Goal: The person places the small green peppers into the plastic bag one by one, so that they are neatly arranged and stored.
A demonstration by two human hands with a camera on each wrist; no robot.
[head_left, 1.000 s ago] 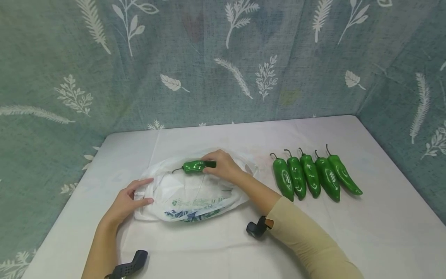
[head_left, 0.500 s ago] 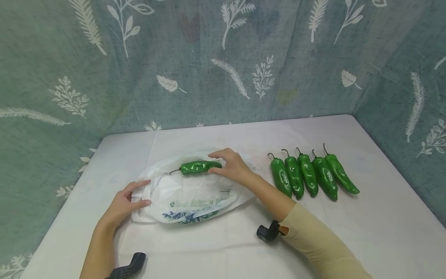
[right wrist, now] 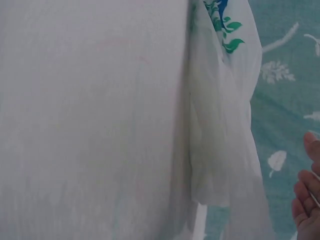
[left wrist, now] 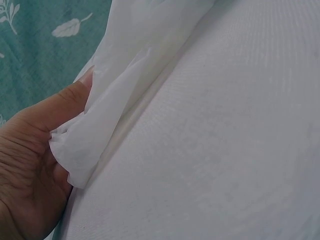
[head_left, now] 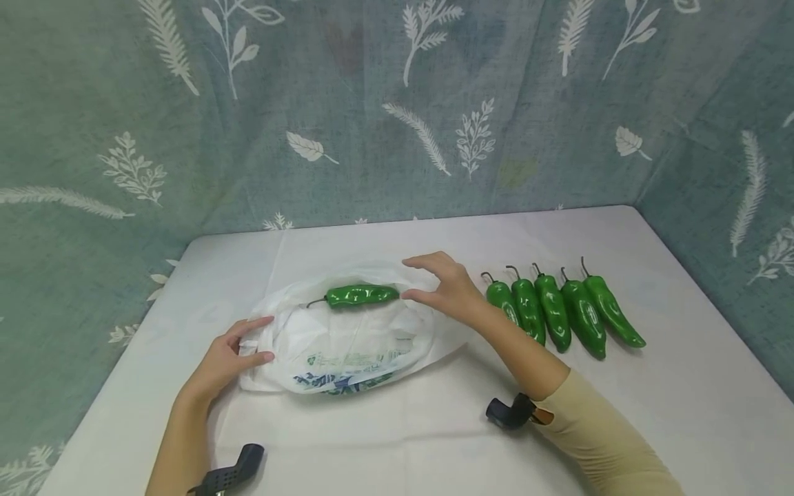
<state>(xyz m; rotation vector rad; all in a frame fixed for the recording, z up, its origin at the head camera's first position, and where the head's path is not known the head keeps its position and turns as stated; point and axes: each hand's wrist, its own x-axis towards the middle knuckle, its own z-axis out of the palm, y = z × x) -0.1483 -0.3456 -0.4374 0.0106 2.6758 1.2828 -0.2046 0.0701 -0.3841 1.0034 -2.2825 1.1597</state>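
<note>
A white plastic bag (head_left: 366, 344) with blue and green print lies on the table, its mouth spread wide. One glossy green pepper (head_left: 362, 295) rests inside it near the far side, stem to the left. My left hand (head_left: 220, 358) touches the bag's left edge, thumb and fingers spread apart; in the left wrist view the thumb lies against the thin plastic. Just right of the pepper's tip is my right hand (head_left: 449, 286), holding nothing, with thumb and fingers apart. The right wrist view shows only part of that hand (right wrist: 307, 185), beside the bag's hanging side (right wrist: 225, 125).
Several green peppers (head_left: 552, 310) lie side by side in a row to the right, stems pointing away; my right forearm covers part of the leftmost. A white cloth covers the table (head_left: 347, 441). Leaf-patterned green fabric (head_left: 347, 124) hangs behind and at both sides.
My right hand has let go of the pepper in the bag and moved right, its fingers spreading. The pepper stays where it was. My left hand has kept its place on the bag.
</note>
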